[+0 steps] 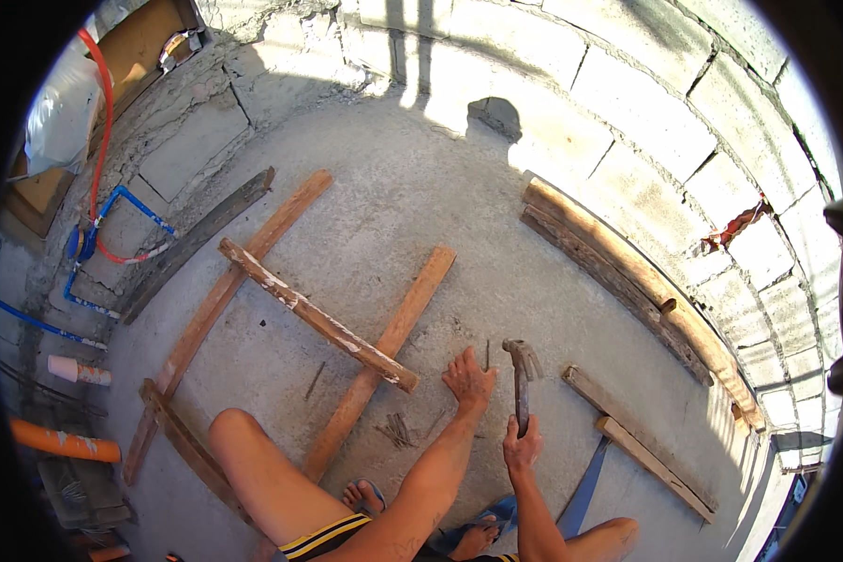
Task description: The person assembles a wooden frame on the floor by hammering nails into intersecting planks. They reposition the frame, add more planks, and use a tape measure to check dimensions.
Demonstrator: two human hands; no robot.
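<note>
My right hand point(523, 444) is wrapped round the handle of a claw hammer point(522, 367), its metal head raised above the concrete floor. To its left, my left hand point(468, 378) reaches down to the floor with the fingers spread. A thin nail-like piece point(487, 354) is beside its thumb; I see nothing gripped. Left of that hand lies a wooden frame: a white-smeared crosspiece point(318, 314) rests across a long left board point(225, 304) and a right board point(384, 361). Another crosspiece point(192, 450) crosses the left board's near end. Several nails point(398, 431) lie in a small heap nearby.
Two timbers point(618, 290) lie along the block wall point(646, 84). Shorter wood pieces point(660, 468) and a blue-grey tapered blade point(585, 489) are at the right. On the left are a dark board point(197, 244), blue pipes point(112, 201) and an orange pipe point(66, 440).
</note>
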